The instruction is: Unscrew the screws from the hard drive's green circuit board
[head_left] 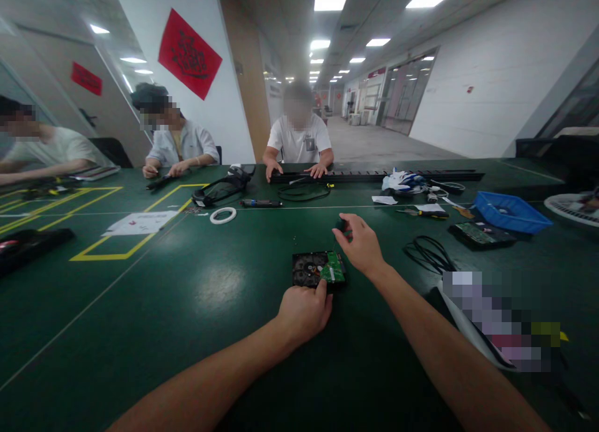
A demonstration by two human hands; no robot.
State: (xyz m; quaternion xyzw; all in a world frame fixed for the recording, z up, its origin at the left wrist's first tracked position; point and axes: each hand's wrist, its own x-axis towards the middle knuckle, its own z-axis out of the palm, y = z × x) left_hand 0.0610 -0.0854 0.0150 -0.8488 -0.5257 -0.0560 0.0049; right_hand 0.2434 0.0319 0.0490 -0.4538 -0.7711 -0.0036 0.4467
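Note:
A hard disk drive (pixel 309 265) lies on the green table in front of me, its green circuit board (pixel 332 266) facing up. My left hand (pixel 306 307) is closed on its near edge, the thumb resting by the board. Over the drive's right side, my right hand (pixel 359 241) pinches the dark handle of a small screwdriver (pixel 340 223). Its thin shaft points down at the board; whether the tip touches a screw is too small to tell. A few tiny specks, perhaps screws (pixel 294 238), lie just beyond the drive.
At right are a blue tray (pixel 508 212), another drive with a circuit board (pixel 484 233), a coiled black cable (pixel 428 255) and a yellow-black screwdriver (pixel 423 213). A white tape roll (pixel 223 216) lies left. Beyond, a person's hands (pixel 318 170) rest by long black rails (pixel 374 176).

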